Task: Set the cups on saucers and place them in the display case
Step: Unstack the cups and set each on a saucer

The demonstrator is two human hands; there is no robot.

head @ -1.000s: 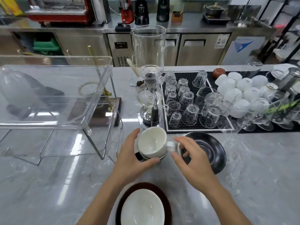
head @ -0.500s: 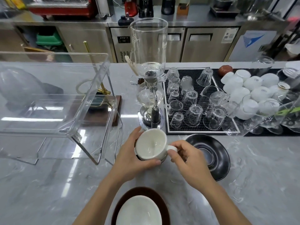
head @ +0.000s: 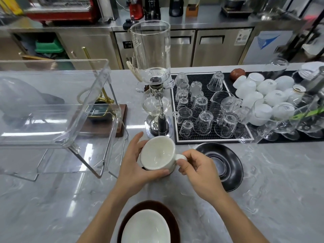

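A white cup (head: 158, 154) sits in the middle of the grey marble bench (head: 273, 190), tilted a little so its empty inside faces up. The left hand (head: 135, 165) wraps around its left side and near wall, thumb along the front. The right hand (head: 198, 171) pinches the cup's handle between closed fingers. A sliver of something dark shows under the cup; whether it is a saucer is hard to tell. Just right of the cup lies an empty black saucer (head: 226, 165), partly behind the right hand. Nearer the person, a white bowl (head: 145, 227) rests on a brown saucer (head: 172, 220). To the left stands the clear display case (head: 57, 109), lid raised. Behind the cup stands a glass siphon coffee maker (head: 154, 81), and to its right a black mat (head: 215, 109) with upturned glasses.
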